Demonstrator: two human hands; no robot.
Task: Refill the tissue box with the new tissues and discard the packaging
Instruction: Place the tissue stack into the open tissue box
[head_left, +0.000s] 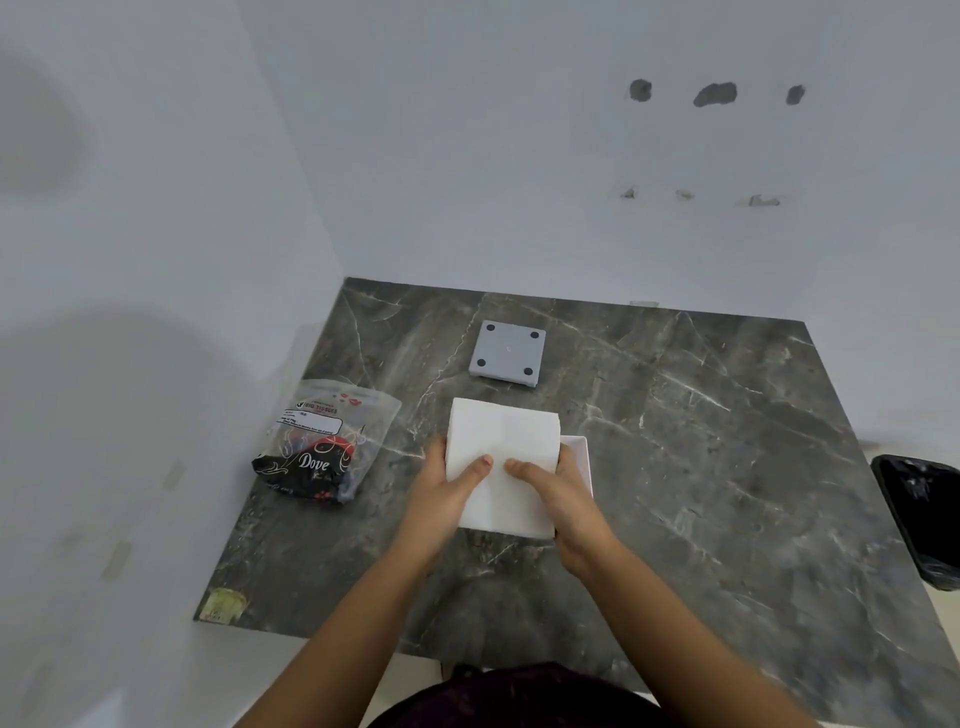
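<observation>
On veined marble counter (701, 441): both hands gripping square white tissue stack (501, 457).

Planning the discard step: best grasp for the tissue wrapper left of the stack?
Pinch the wrapper's far clear end, coming from above. That end looks flat and slack against the counter, while the near dark end bulges; thin film probably suits a fingertip pinch.

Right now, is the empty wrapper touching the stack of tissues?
Apart. The head view shows bare marble countertop between the wrapper and the tissue stack.
</observation>
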